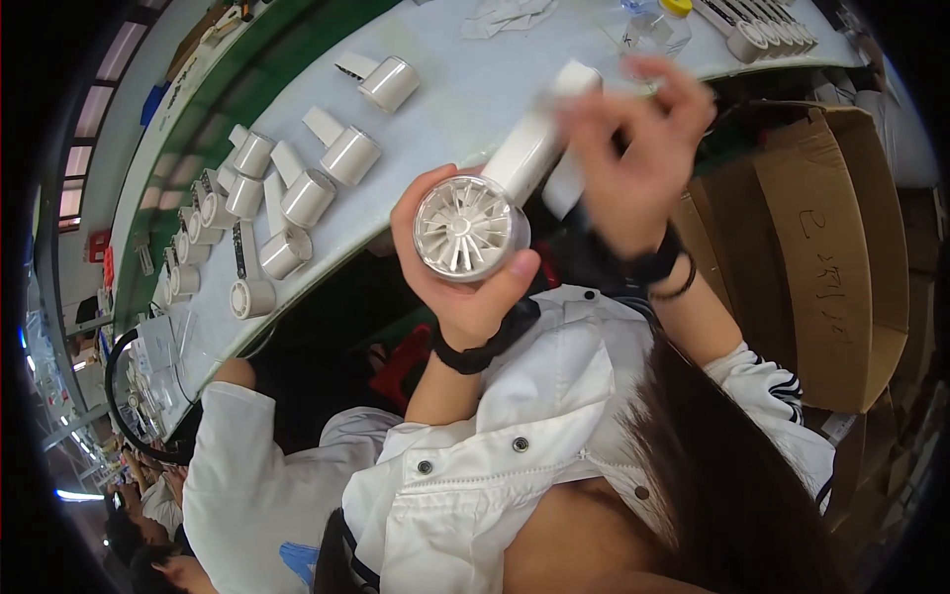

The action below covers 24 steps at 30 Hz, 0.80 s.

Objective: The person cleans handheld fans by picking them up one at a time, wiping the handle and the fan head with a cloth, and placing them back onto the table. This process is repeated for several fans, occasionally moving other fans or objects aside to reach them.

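My left hand (467, 312) is wrapped round the round head of a white handheld fan (462, 228). Its radial blades and clear rim face up toward me, and the white handle slants away to the upper right. Beside the handle's far end is my right hand (638, 168), raised and smeared by motion. Some of its fingers look bent, and whether it touches the handle or pinches anything I cannot make out. Each wrist wears a black band.
Several similar white fans (351, 155) lie on the pale worktable (445, 89) to the left, with more fans (747, 40) at the far right. There, a clear bottle with a yellow cap (658, 32) stands. An open cardboard box (807, 247) is at my right; a person's white sleeve (233, 426) is at my left.
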Available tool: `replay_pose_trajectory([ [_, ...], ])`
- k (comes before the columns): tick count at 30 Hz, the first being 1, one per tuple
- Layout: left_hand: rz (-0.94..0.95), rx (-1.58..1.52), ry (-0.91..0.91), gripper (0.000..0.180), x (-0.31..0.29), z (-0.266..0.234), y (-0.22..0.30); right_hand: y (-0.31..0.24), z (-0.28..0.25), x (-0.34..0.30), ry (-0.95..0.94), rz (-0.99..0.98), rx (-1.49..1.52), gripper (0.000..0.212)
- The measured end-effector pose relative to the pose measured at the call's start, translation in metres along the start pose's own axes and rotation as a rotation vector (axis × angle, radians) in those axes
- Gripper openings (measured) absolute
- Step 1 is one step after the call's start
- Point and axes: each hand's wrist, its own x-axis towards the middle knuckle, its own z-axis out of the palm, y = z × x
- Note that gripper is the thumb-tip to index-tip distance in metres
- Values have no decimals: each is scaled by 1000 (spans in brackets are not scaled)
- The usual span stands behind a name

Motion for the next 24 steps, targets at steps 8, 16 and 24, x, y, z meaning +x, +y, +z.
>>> replay_pose_trajectory([
  [8, 702, 546, -299, 54, 27, -6, 11, 7, -17, 4, -50, 150, 97, 13],
  [16, 974, 725, -457, 40, 45, -1, 31, -4, -39, 17, -143, 242, 476, 14],
  [24, 1007, 911, -611, 37, 44, -8, 34, -7, -28, 29, 63, 614, 487, 11],
])
